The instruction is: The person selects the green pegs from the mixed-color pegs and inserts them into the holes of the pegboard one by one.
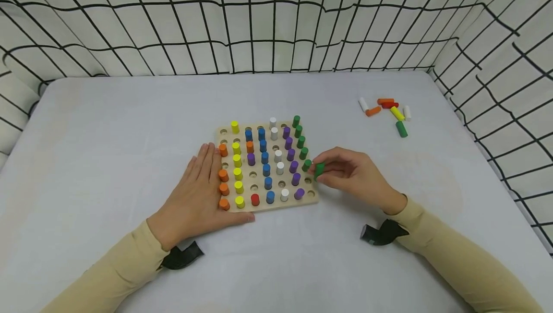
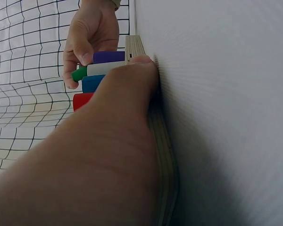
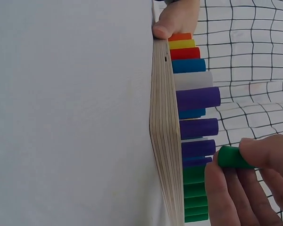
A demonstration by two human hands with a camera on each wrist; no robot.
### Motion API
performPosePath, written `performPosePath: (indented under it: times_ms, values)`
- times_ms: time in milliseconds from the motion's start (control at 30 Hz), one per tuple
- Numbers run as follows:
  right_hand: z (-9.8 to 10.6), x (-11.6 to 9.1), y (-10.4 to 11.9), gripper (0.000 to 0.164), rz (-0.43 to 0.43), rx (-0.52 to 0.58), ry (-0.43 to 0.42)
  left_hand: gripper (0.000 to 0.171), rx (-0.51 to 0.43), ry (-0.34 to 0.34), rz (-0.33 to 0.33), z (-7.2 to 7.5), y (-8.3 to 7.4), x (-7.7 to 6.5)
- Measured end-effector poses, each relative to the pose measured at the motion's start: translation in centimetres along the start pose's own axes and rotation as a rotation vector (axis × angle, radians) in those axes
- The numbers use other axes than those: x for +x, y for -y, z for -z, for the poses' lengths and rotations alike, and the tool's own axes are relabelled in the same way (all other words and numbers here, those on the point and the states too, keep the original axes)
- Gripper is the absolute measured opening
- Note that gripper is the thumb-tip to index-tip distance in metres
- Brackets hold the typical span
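Observation:
A wooden pegboard (image 1: 302, 201) lies on the white table, holding columns of orange, yellow, blue, white, purple and green pegs, with some bare holes. My left hand (image 1: 196, 195) lies flat along the board's left side, fingers straight, thumb against the front edge. Between thumb and fingers my right hand (image 1: 356, 171) pinches a green peg (image 1: 319, 171) just off the board's right edge. Beside that peg stands the column of green pegs (image 1: 301, 141), and two holes at its near end are bare. In the right wrist view the pinched green peg (image 3: 233, 157) is held sideways above the board's face.
Loose pegs lie in a group at the back right: white, orange, red, yellow, and a green one (image 1: 402, 129). Black wire mesh (image 1: 272, 25) stands behind the table and along its sides. Black straps (image 1: 382, 233) hang at both wrists.

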State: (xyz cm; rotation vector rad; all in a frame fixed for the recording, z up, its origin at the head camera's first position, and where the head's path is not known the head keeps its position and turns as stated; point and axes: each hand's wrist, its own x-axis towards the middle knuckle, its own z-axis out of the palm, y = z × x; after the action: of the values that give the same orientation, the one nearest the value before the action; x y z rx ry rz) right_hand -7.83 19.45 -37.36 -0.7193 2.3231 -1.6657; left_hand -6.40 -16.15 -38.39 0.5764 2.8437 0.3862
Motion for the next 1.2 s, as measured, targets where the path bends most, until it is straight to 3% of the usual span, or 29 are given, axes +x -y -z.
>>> performPosePath:
  times_ms: [767, 1200]
  values:
    - [-0.6, 0.2, -1.2, 0.03, 0.049, -0.041, 0.036, 0.149, 0.001, -0.002, -0.012, 0.1, 0.1, 0.0]
    - [-0.9, 0.3, -1.1, 0.03, 0.015, -0.069, 0.035, 0.149, -0.011, 0.009, -0.004, 0.2, -0.1, 0.0]
